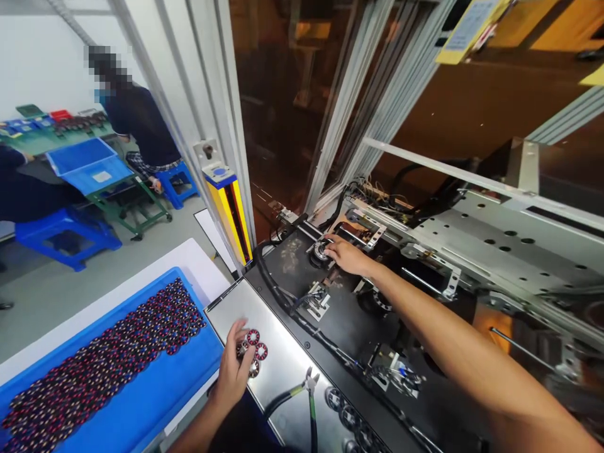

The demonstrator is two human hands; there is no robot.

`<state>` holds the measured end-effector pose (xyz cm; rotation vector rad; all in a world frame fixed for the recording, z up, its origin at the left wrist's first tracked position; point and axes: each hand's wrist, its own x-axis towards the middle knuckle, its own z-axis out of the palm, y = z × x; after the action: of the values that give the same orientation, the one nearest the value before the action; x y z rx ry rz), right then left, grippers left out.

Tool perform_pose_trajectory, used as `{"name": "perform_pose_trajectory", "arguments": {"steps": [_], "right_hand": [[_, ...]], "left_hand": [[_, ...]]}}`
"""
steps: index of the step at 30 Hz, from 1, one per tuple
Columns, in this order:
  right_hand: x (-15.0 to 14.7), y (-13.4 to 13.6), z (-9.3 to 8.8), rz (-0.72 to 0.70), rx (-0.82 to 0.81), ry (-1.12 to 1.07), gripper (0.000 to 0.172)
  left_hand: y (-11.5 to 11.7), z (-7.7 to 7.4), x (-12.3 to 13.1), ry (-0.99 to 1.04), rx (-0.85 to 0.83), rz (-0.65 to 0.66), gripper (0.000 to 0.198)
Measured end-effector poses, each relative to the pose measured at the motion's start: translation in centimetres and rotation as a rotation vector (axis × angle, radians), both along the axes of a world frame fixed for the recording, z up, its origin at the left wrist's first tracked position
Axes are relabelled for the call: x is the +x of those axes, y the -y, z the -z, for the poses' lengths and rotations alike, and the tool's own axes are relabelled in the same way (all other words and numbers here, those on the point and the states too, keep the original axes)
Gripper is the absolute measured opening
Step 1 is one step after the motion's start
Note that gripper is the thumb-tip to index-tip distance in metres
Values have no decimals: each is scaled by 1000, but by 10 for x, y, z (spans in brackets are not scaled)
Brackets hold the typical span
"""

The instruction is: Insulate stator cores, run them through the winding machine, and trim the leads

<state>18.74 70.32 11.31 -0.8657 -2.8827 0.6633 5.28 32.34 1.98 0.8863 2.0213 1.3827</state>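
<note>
My right hand (348, 257) reaches into the machine, with fingertips bent down onto a round metal part (319, 251) on the black machine plate (290, 264). The fingers cover part of it, so its exact kind is hard to make out. On the shiny metal ledge (278, 327), my left hand (234, 360) curls its thumb and fingers round a motor stator, partly hidden by them. Against these fingers lie several more motor stators (260, 351), dark rings with red windings and pale centres. Cutting pliers (310, 385) lie with open jaws to their right.
Rows of stators (108, 352) fill much of a blue tray (141, 412) at left. Round metal parts (349, 415) line the ledge's lower right. A yellow-edged sensor post (229, 217), cables (283, 302) and small fixtures (317, 302) stand nearby. A co-worker (141, 126) sits behind.
</note>
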Motion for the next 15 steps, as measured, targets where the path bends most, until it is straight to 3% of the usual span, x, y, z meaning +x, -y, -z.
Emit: {"name": "perform_pose_trajectory", "arguments": {"steps": [6,15], "right_hand": [[-15,-5,5,108,-26,150,28],[-22,-1,-1,224,-50,317,27]], "left_hand": [[-2,8,-4,0,-18,-41,63],[4,25,-9,40,-11,-1,65]]}}
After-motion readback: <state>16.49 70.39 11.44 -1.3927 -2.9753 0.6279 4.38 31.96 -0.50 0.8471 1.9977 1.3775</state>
